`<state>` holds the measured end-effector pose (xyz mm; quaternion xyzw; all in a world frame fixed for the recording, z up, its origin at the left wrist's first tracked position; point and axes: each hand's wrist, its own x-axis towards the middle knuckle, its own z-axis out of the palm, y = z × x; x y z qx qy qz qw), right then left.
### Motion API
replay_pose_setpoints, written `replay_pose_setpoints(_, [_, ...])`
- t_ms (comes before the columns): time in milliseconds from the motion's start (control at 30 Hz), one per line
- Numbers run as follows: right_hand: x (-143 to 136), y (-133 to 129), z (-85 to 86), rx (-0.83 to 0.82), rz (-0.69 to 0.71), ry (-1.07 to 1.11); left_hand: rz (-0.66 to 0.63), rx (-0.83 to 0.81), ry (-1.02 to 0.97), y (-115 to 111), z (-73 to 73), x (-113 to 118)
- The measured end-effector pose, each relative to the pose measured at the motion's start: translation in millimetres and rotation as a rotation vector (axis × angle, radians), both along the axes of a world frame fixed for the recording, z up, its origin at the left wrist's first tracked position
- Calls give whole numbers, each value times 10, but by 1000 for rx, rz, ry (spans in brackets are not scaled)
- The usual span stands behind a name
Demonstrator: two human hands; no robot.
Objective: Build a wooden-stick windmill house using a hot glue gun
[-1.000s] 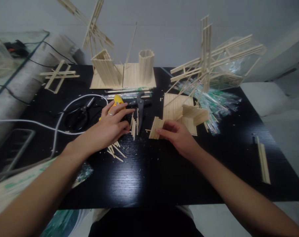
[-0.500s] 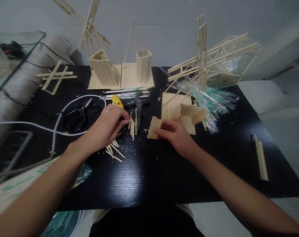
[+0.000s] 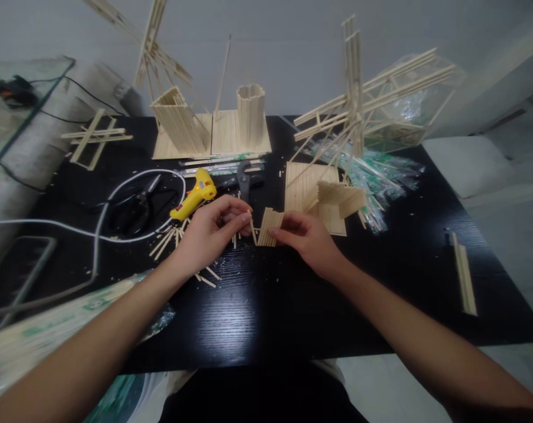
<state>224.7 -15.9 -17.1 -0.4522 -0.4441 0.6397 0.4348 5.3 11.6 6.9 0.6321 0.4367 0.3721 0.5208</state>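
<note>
Two-handed alignment, edge to edge

The left hand (image 3: 217,226) pinches a short, pale wooden stick (image 3: 252,225) between thumb and fingertips. The right hand (image 3: 309,238) closes its grip on a small, pale slatted wooden panel (image 3: 270,227), thumb on the near face. The stick stands at the panel's left side, the two converging toward their lower ends; whether they touch there cannot be told. For a good fit, the panel is probably best held motionless while the stick alone is turned parallel to the slats, its ends levelled with theirs before any pressure is applied. A grip near the stick's upper end seems liable to let the lower end swing, so a hold closer to the middle should steady it.

Beyond the left hand lies a yellow plastic glue gun (image 3: 195,194), with loose, pale short sticks (image 3: 164,242) just below it. Any glue would presumably call for a thin bead and quick placement. Behind the right hand, a pale, slatted wooden base plate (image 3: 298,179) bears an angular, pale slatted wall (image 3: 342,200). All rest on the black, wood-grained tabletop (image 3: 292,311), where elbow room in front remains ample.
</note>
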Motion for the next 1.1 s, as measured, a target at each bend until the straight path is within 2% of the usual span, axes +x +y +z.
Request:
replay_pose_setpoints(500, [-19,0,3,-7,24,-6,6,35,44,-6,-60,-3])
replay_pose_setpoints(1100, [-23,-14,11,-6,40,-23,17,1,32,-31,-35,62])
